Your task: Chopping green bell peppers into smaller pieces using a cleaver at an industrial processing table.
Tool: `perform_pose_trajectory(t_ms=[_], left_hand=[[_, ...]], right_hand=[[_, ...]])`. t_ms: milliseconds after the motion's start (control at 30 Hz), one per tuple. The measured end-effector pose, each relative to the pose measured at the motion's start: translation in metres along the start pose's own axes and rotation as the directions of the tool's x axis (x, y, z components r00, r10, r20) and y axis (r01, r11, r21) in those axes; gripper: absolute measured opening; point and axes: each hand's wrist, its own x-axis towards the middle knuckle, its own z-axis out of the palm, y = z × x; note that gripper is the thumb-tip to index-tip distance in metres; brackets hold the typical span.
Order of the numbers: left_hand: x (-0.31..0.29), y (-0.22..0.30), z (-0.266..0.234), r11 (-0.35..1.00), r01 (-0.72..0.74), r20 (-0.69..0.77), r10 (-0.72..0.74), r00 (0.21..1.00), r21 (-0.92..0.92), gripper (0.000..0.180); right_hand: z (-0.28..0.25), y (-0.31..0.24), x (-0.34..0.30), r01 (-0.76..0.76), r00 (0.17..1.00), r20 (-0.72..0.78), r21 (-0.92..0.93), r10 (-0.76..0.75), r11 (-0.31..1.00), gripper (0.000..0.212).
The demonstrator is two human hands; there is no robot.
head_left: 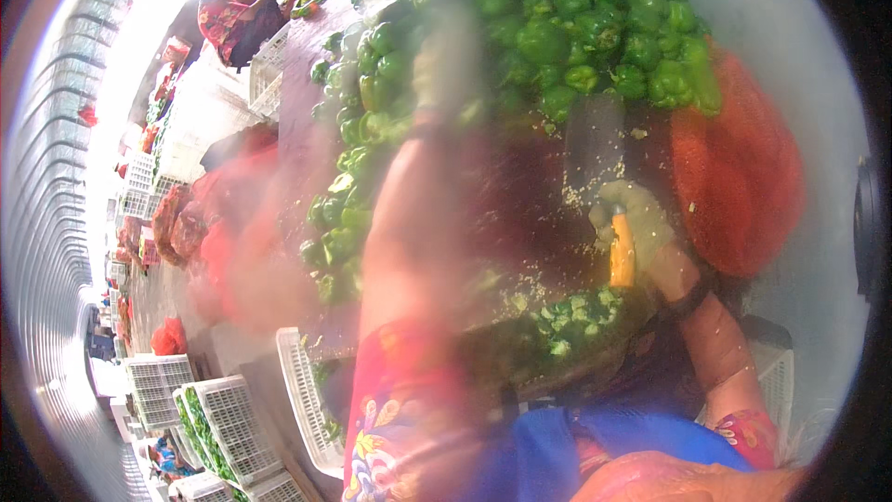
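In my right hand [641, 218], which wears a pale glove, I grip a wide-bladed knife [595, 135]. Its orange handle [622, 256] sticks out toward me, and the blade lies over the dark, seed-strewn tabletop [520, 186]. My left arm stretches far across the table; the left hand [446, 65], also pale, is among the green bell peppers [576, 19]. Motion and haze smear its fingers, so its grasp is hidden. Small green pepper pieces [576, 321] lie heaped at the near side, below my right hand.
A full red mesh sack [739, 167] stands right of the knife. More peppers line the table's left side. A white crate [307, 400] sits by my left sleeve. Stacked crates [228, 428], red sacks [169, 336] and another person [232, 28] appear farther left.
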Motion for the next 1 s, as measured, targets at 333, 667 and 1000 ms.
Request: perform_pose_trajectory(t_ms=[333, 667, 1000], left_hand=[[-0.207, 0.081, -0.045, 0.570, 0.573, 0.276, -0.524, 0.806, -0.589, 0.046], [-0.225, 0.097, -0.066, 0.654, 0.530, 0.309, -0.432, 0.847, -0.539, 0.047], [-0.229, 0.088, -0.082, 0.855, 0.288, 0.221, -0.209, 0.953, -0.432, 0.032]], right_hand=[[0.019, 0.001, 0.022, 0.044, 0.998, 0.050, -0.331, -0.029, 0.942, 0.022], [0.033, 0.019, -0.013, 0.346, 0.933, 0.216, -0.755, -0.287, 0.557, 0.035], [0.039, -0.004, 0.023, 0.331, 0.937, 0.349, -0.914, 0.036, 0.233, 0.038]])
